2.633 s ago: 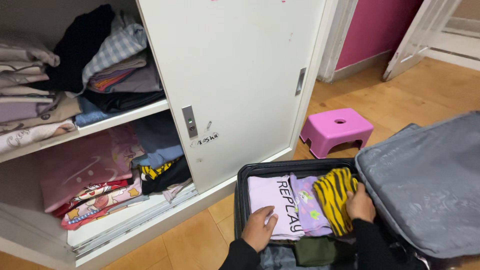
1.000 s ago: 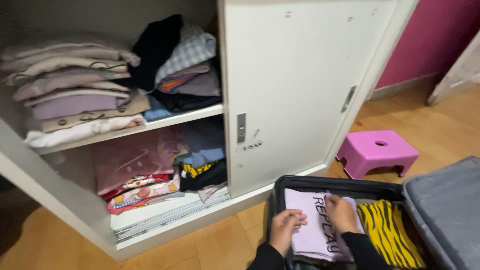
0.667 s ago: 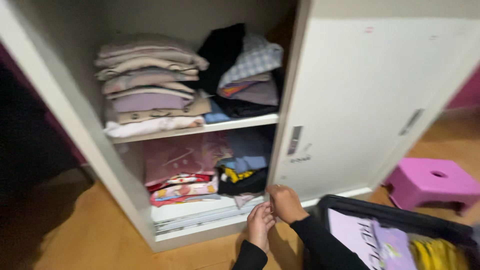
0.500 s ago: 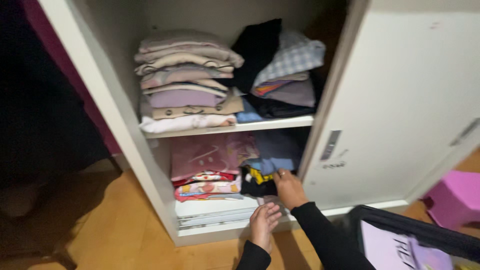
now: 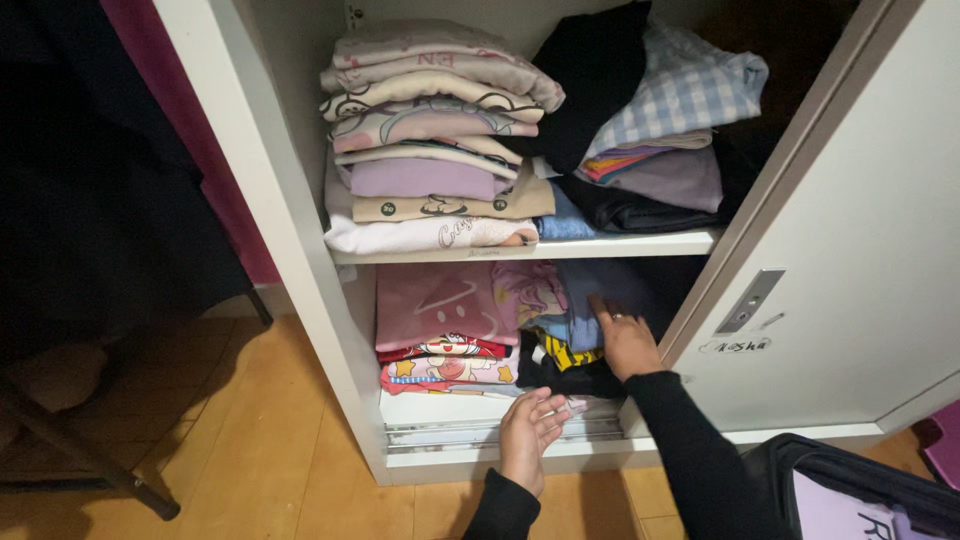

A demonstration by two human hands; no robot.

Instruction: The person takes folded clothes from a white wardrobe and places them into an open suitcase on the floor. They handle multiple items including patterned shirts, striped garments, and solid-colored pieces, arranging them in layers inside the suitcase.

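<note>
While our left hand (image 5: 527, 432) hovers just above the white bottom ledge (image 5: 450, 412) of the cabinet, its fingers are loosely spread and its grip holds nothing; the fingertips lie close to a pale scrap of cloth (image 5: 578, 404) at the foot of the lower pile. To our right, at the lower corner of the view, we see the black rim of an open suitcase (image 5: 800, 465) with a lilac garment (image 5: 850, 515) inside it.

A little further in, our right hand (image 5: 625, 340), in a black sleeve, reaches into the lower compartment. Its grip is open, the fingers laid flat against the blue folded clothes (image 5: 585, 300) at the right of that compartment; it presses on them rather than clasping them. Beneath the hand sit a black and yellow garment (image 5: 560, 355) and a dark one under it. Just beside these, to the left, lies a pink folded stack (image 5: 440, 305) over brightly printed pieces (image 5: 440, 370).

Above the shelf board (image 5: 620, 245) we see a tall stack of pale folded tops (image 5: 430, 150) on the left, and on the right a looser heap with a black garment (image 5: 590, 70) and a blue checked shirt (image 5: 690, 95). The white cabinet door (image 5: 880, 280) stands at the right.
</note>
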